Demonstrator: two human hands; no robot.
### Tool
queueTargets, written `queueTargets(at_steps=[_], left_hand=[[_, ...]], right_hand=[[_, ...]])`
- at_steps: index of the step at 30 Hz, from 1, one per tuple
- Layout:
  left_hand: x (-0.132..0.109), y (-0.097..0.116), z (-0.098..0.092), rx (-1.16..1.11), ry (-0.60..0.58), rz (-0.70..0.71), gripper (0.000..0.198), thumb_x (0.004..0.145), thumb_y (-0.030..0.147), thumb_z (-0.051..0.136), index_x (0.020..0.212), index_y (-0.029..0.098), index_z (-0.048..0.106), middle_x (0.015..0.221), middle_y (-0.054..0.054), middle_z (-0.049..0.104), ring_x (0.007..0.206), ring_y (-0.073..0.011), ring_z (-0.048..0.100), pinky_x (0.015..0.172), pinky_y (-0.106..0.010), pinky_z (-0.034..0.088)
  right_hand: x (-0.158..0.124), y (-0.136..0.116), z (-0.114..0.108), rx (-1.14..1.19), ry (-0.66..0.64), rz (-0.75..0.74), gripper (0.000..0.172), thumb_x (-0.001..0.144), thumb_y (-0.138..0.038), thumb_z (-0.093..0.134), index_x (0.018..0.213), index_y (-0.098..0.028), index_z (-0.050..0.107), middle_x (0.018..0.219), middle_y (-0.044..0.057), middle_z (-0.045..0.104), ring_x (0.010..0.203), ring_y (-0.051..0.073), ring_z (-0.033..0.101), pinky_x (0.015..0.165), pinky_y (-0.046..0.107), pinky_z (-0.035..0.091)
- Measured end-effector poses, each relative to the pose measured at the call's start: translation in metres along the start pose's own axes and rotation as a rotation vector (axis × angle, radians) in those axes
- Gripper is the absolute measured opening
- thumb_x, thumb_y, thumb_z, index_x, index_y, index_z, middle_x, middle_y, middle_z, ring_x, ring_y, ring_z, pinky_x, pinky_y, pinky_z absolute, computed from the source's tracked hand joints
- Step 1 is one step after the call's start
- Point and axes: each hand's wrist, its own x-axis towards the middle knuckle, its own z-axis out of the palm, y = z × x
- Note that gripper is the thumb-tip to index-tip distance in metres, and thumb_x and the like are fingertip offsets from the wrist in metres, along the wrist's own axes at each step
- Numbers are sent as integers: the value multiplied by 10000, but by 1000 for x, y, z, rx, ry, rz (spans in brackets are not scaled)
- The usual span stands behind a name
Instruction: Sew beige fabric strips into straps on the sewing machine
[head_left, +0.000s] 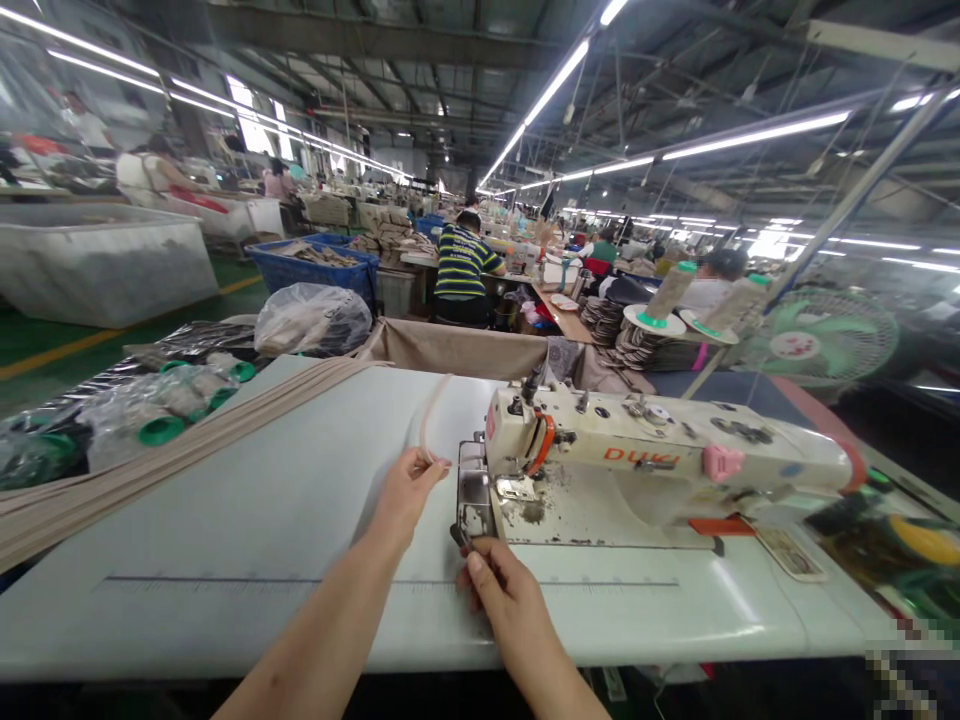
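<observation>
My left hand [405, 492] is closed in a pinch on a thin beige fabric strip [424, 425], which curves away over the white table left of the sewing machine [585, 455]. My right hand [504, 590] is at the front corner of the machine's metal plate [474, 490]. Its thumb and fingers are pressed together by a small dark piece there; what they hold, if anything, I cannot make out. The needle area is just beyond my right hand, with neither hand under it.
A bundle of long beige strips [187, 440] lies along the table's left side. Wrapped thread cones [176, 400] and a fabric-lined bin [465, 352] stand beyond the table. A printed ruler [300, 583] runs along its front. A fan [814, 340] is at right; a person in a striped shirt [461, 262] sits ahead.
</observation>
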Motion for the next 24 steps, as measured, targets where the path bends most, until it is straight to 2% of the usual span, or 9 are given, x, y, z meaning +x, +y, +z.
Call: queueTargets(at_steps=[4,9,14,18,21,24], left_hand=[[-27,2,-23,-7,-11,-13,397,741,547,788,870,212,618,932,-54,782,899,-237,746,797,-324,572],[-53,6,-44,36,-41,52,377,777,540,779,901,217,629,1067,-93,790,1050,-263,745,948,-373,570],[-72,4,-59,73,-44,115,311,823,484,761,937,220,644,1099,-104,783,1123,-262,723,1013,-397,563],[-83,0,-69,88,-61,128,267,846,453,748,932,223,643,1103,-100,776,1135,-259,719,1033,-408,563],[-89,0,-74,92,-77,115,264,849,460,745,925,227,645,1090,-98,772,1174,-268,701,1041,-407,558],[-93,4,-80,110,-88,86,282,838,489,753,903,231,658,1058,-95,774,1116,-268,718,990,-386,573]], right_hand=[[17,11,14,217,-29,149,727,768,-862,581,937,-164,698,733,31,683,500,99,466,481,247,310],[31,2,19,417,-78,226,672,731,-771,724,947,-134,717,750,46,695,532,81,476,480,212,251],[46,-4,23,432,-148,231,669,699,-771,739,896,-132,708,693,16,639,483,60,401,454,209,182],[53,-8,26,398,-227,221,676,658,-798,728,809,-141,687,572,-46,502,447,50,291,450,218,146],[52,-14,26,347,-246,180,621,722,-773,687,803,-158,663,567,-72,429,462,56,247,461,228,146],[46,-18,23,261,-217,116,544,809,-725,615,832,-182,640,599,-67,430,492,79,282,479,233,194]])
